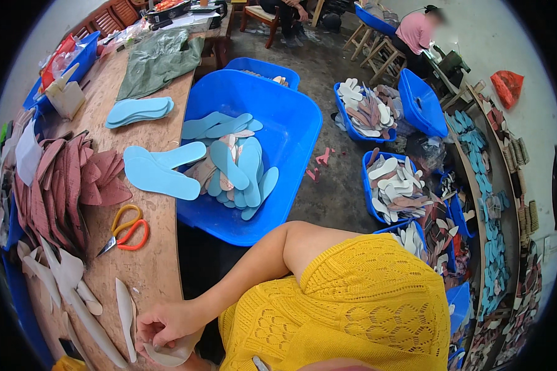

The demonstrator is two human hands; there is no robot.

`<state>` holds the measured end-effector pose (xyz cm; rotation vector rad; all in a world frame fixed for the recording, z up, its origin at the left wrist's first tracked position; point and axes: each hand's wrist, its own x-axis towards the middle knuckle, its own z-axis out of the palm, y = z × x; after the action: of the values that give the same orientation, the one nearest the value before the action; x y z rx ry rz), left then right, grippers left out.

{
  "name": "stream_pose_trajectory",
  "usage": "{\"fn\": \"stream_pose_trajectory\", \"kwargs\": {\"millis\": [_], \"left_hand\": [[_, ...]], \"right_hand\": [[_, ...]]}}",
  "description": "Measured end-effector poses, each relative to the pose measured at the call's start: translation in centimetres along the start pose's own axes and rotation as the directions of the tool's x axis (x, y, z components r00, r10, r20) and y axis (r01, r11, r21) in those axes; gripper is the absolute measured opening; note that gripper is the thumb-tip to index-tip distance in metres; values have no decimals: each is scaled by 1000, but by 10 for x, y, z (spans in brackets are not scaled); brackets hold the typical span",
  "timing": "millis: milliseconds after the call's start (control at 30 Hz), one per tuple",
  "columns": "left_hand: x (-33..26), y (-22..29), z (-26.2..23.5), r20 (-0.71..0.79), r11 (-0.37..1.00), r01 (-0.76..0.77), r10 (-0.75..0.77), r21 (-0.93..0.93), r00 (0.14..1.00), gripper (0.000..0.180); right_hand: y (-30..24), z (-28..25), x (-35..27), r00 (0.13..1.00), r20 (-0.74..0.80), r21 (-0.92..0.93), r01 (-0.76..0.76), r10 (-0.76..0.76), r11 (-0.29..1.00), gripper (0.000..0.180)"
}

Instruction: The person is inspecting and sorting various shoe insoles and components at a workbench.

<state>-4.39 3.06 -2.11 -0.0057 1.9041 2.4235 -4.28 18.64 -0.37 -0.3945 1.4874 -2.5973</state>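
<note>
My right hand (167, 318) reaches in over the table's near edge, fingers closed on a cream insole piece (176, 352) with a curved edge. Below that piece, only a bit of my left hand or wrist (195, 363) shows at the bottom edge; its fingers are hidden. A narrow cream insole piece (125, 309) lies flat just left of my right hand. More cream strips (93, 321) lie beyond it. Scissors (130, 232) with orange and yellow handles rest farther up the wooden table (158, 272).
Dark pink insole pieces (62, 185) are heaped at the left. Light blue insoles (164, 170) overhang the table edge toward a big blue bin (291, 130) holding more. Bins of white and pink pieces (396, 188) and a shelf (476, 229) stand at right. Two people sit at the back.
</note>
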Motion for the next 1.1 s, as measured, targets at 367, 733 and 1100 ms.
{"fn": "stream_pose_trajectory", "kwargs": {"millis": [367,733,1100], "left_hand": [[-6,-1,-13,-70,999,-32,31,-21,997,35],[-6,1,-16,-68,998,-49,46,-34,997,37],[-5,0,-16,-45,999,-36,35,-28,998,39]], "right_hand": [[6,-5,4,981,109,-283,183,-158,941,10],[0,-4,9,958,89,-282,287,-273,915,12],[11,-12,10,795,235,-424,602,-559,677,11]]}}
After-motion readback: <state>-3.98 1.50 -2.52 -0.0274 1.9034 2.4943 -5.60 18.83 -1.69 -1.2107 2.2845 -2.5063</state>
